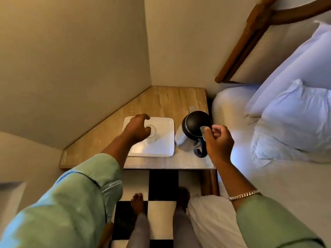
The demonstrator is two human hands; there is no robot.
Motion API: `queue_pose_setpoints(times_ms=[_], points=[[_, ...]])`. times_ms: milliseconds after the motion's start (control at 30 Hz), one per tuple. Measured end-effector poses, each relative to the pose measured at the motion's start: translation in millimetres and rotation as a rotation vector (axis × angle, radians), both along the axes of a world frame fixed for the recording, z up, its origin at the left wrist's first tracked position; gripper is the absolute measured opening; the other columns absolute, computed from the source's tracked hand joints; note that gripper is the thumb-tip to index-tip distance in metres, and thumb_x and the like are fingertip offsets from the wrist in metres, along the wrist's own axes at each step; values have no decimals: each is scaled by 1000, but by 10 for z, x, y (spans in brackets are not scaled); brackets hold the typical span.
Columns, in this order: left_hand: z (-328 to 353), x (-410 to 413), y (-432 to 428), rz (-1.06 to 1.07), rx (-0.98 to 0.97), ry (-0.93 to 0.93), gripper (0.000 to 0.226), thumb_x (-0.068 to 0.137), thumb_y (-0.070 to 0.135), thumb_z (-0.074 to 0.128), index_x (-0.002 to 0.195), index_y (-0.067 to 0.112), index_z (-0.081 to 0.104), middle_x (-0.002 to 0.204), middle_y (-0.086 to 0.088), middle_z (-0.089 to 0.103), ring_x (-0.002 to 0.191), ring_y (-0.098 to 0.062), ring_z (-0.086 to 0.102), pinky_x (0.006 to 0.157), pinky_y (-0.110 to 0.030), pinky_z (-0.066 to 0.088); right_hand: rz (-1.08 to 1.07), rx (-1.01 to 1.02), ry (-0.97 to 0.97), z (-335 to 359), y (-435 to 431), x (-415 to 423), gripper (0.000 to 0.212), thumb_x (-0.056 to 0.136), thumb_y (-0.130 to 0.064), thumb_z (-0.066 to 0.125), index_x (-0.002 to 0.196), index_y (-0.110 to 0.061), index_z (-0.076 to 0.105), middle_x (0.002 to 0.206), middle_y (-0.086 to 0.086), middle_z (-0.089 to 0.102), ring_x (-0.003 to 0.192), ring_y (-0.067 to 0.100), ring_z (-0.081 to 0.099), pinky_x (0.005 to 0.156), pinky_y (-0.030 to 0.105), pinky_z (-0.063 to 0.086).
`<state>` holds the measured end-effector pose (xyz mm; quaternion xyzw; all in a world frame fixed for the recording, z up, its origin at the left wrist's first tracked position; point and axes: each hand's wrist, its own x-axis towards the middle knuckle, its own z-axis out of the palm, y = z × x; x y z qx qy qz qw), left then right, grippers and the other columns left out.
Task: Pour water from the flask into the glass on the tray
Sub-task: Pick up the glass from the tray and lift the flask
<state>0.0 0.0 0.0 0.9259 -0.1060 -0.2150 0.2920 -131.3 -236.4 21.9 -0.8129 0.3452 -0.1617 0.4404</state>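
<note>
Your flask (189,135) stands upright on the right side of the desk (161,102), steel body, black domed lid, dark handle turned toward you and its spout pointing away toward the wall. Your right hand (217,140) is right at that handle, fingers (208,130) curled in narrow, thumb and forefinger touching the grey lever at the top of the handle; you haven't wrapped the handle itself. Just left of the flask sits the white square tray (164,140), the two near each other but apart. On the tray is the clear glass (151,131), upright, seen from above so mostly its rim shows, and I can't tell whether there is any water in it. Your left hand (137,128) is over the glass, fingers bent and loosely spread, covering its left side; whether they're actually touching the glass I cannot tell. Both your sleeves are pale green, and a chain bracelet (243,195) lies on your right wrist. The desk fits into the corner of beige walls. To the right, the bed (286,176) runs alongside it with white pillows (295,113) piled against a wooden headboard. Below the desk edge, your bare feet stand on a black-and-white chequered floor (161,212).
</note>
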Motion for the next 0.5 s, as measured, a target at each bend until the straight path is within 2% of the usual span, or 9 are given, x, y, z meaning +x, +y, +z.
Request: queue_pose_setpoints(times_ms=[67, 100, 233, 300, 333, 433, 500], points=[[-208, -19, 10, 70, -18, 26, 56, 81, 15, 63, 134, 6, 46, 138, -18, 51, 125, -32, 48, 98, -34, 37, -107, 74, 0, -173, 39, -32, 27, 88, -29, 68, 105, -8, 63, 102, 11, 71, 91, 23, 65, 76, 27, 52], [-316, -49, 19, 103, -29, 36, 60, 81, 16, 65, 136, 6, 44, 140, -17, 49, 127, -32, 47, 99, -34, 36, -139, 99, -16, -257, 57, -79, 27, 89, -30, 67, 105, -9, 63, 100, 9, 71, 90, 22, 65, 76, 29, 53], [-740, -121, 27, 252, -102, 27, 79, 77, 30, 76, 142, 11, 37, 148, -11, 42, 134, -29, 41, 105, -34, 33, -217, 251, -108, -589, 62, -123, 20, 90, -28, 67, 101, -11, 65, 86, -5, 67, 80, 2, 65, 59, 5, 46], [-928, -125, 2, 302, -137, 28, 90, 73, 34, 79, 146, 13, 30, 153, -10, 36, 137, -28, 37, 106, -33, 30, -226, 311, -169, -726, 39, -133, 21, 91, -25, 64, 101, -7, 66, 86, -4, 68, 73, -9, 64, 57, 5, 45], [-1032, -120, -7, 330, -154, 52, 95, 71, 33, 81, 147, 13, 27, 154, -9, 33, 139, -28, 34, 107, -33, 29, -222, 347, -185, -776, 50, -138, 22, 93, -24, 62, 100, -4, 65, 83, -2, 68, 68, -9, 63, 56, 6, 46], [-1305, -55, -68, 367, -165, 142, 106, 66, 31, 85, 149, 12, 22, 156, -10, 28, 141, -29, 32, 110, -37, 28, -198, 482, -252, -864, 84, -132, 25, 96, -25, 56, 96, 0, 63, 65, -2, 68, 56, 0, 63, 53, 11, 49], [-1482, -47, -114, 357, -178, 137, 105, 64, 28, 86, 147, 12, 24, 153, -10, 34, 138, -29, 36, 110, -38, 31, -145, 500, -238, -941, 72, -144, 32, 95, -32, 52, 91, -3, 66, 60, -8, 70, 57, 3, 64, 54, 12, 49]])
